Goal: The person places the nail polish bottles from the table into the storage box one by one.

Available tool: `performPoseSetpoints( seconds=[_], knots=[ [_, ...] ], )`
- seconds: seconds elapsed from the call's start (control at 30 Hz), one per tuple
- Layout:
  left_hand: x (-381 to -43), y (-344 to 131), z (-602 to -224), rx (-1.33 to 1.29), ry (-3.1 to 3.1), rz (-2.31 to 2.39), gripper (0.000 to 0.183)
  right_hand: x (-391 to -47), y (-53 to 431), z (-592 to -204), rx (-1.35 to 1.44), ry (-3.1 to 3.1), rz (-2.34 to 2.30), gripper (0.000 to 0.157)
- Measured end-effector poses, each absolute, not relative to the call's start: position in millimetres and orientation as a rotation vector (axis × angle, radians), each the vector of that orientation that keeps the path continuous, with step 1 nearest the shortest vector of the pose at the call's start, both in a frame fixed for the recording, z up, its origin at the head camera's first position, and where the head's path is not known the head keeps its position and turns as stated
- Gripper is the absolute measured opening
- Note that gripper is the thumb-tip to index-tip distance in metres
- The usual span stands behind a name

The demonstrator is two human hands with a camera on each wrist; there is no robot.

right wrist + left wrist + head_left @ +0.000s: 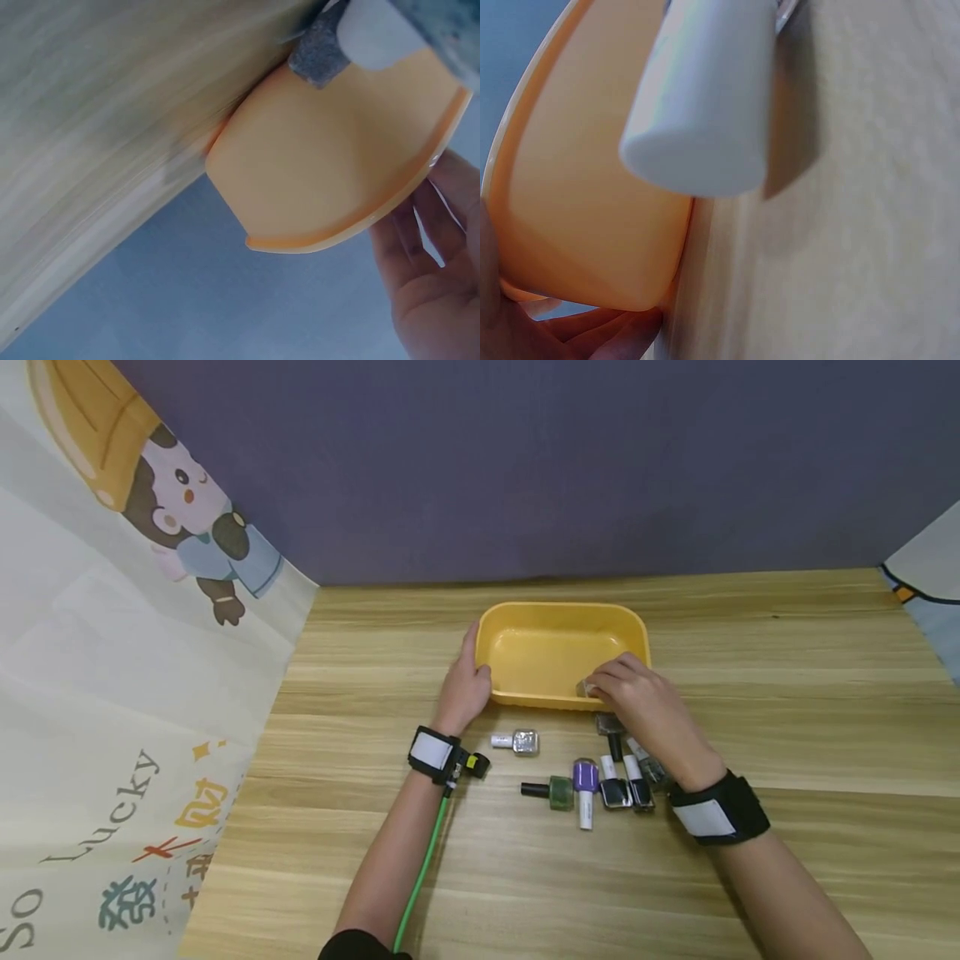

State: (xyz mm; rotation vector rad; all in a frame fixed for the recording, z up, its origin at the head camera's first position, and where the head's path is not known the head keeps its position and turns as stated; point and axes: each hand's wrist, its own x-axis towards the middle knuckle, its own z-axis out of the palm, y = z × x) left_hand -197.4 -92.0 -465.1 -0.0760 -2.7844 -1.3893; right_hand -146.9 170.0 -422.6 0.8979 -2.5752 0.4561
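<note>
My left hand (pixel 463 692) grips the left end of a yellow plastic basin (pixel 562 700), thumb and fingers on either side of its wall. My right hand (pixel 637 697) pinches a small, pale nail polish bottle (pixel 585 688) over the basin's front right part; the fingers hide most of it. In the right wrist view, that hand (pixel 442 300) reaches over the rim and its bottle is hidden. A glittery nail polish bottle (pixel 527 742) with a white cap lies near my left wrist. In the left wrist view, a white cap (pixel 705 105) looms close.
In front of the basin lie a green bottle (pixel 560 793), a purple bottle (pixel 585 775), dark bottles (pixel 617 793) with white caps and a grey bottle (pixel 609 724) with a black cap. Another bottle (pixel 654 768) is partly behind my right wrist. A dark wall (pixel 525 468) borders the wooden table (pixel 360 693).
</note>
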Motion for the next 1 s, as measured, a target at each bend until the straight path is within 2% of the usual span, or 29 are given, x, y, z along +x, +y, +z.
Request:
performPoseSetpoints(
  seconds=[1.0],
  knots=[
    [-197, -93, -465, -0.062, -2.785, -1.402, 0.07, -142, 168, -412, 0.933, -2.524, 0.456, 0.021]
  ],
)
